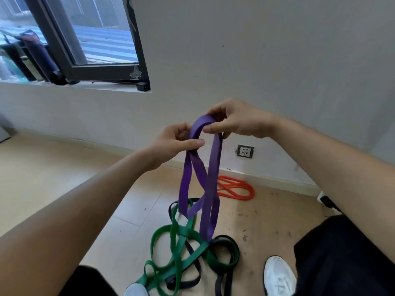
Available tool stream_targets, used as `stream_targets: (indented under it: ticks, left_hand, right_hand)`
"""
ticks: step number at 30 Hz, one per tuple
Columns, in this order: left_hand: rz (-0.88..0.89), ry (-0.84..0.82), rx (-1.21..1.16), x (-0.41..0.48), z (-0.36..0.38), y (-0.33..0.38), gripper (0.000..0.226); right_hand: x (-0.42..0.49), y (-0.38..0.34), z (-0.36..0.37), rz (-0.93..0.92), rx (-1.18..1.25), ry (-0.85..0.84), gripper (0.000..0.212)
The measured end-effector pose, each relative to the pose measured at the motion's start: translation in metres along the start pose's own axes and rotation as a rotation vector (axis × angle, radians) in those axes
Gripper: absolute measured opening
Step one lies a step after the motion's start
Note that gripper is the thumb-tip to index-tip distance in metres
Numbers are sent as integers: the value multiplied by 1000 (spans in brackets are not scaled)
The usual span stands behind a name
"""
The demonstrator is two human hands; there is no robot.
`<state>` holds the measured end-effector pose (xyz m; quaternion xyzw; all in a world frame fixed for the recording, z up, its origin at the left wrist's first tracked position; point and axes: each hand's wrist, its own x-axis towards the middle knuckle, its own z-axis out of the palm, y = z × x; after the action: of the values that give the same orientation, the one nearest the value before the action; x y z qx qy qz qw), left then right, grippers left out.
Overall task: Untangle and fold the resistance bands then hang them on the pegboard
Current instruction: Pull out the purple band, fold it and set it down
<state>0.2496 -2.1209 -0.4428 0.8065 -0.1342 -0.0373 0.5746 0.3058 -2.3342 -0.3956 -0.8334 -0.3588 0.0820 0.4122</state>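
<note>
A wide purple resistance band (210, 182) hangs in folded loops from both hands at chest height. My right hand (237, 122) pinches its top bend. My left hand (175, 139) grips the strands just below and to the left. The band's lower loops dangle down to the floor. Beneath them lie a green band (177, 248) and a black band (228, 242), tangled together in a heap. An orange band (235, 188) lies coiled on the floor near the wall. No pegboard is in view.
A wall socket (245, 151) sits low on the grey wall. A dark-framed window (89, 39) with a sill is at upper left. My white shoes (279, 274) and black trousers are at the bottom. The floor is light wood, scuffed at right.
</note>
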Motion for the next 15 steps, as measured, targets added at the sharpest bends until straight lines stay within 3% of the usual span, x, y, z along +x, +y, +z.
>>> stream_targets:
  ticks: [4, 8, 11, 15]
  left_hand:
    - [-33, -38, 36, -4, -2, -10, 14]
    - [16, 5, -125, -4, -5, -2, 22]
    - [50, 54, -237, -1, -7, 2, 19]
    - [65, 34, -330, 2, -3, 6, 21]
  right_hand:
    - [-1, -1, -4, -12, 94, 68, 21]
    - [-6, 5, -15, 19, 138, 86, 24]
    - [-8, 7, -14, 70, 46, -16, 17]
    - [-8, 1, 5, 99, 47, -124, 24]
